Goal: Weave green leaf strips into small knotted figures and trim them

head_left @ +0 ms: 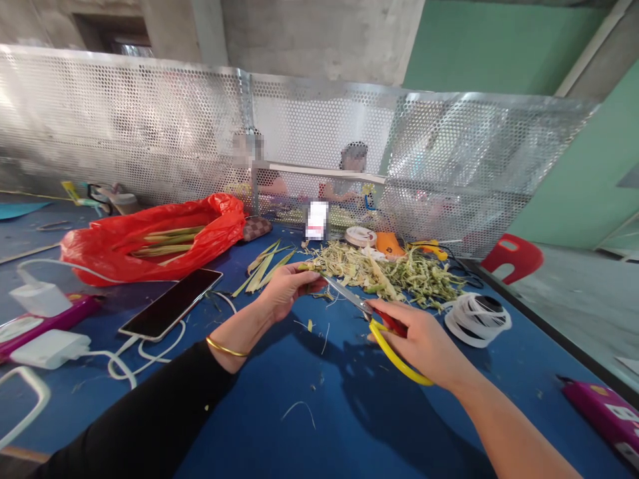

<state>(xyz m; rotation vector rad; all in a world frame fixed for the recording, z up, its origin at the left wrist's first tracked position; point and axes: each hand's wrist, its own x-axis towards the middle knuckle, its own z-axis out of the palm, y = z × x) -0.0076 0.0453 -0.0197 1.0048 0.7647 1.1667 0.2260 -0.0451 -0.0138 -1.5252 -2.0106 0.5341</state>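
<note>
My left hand [284, 287] is closed, pinching a thin green leaf strip [305, 268] above the blue table [329, 412]. My right hand [424, 339] grips yellow-and-red handled scissors [372, 316], whose blades point left and reach the strip near my left fingers. Just beyond both hands lies a heap of cut leaf trimmings [394, 269]. A few longer green leaves [264, 266] lie to the left of the heap.
A red plastic bag [154, 243] with green stalks lies at left, with a phone [172, 303], white chargers [50, 346] and cables nearby. A spool of white cord [476, 318], a tape roll [360, 235] and a magenta box [606, 412] lie at right. Two people sit behind the perforated metal screen [449, 159].
</note>
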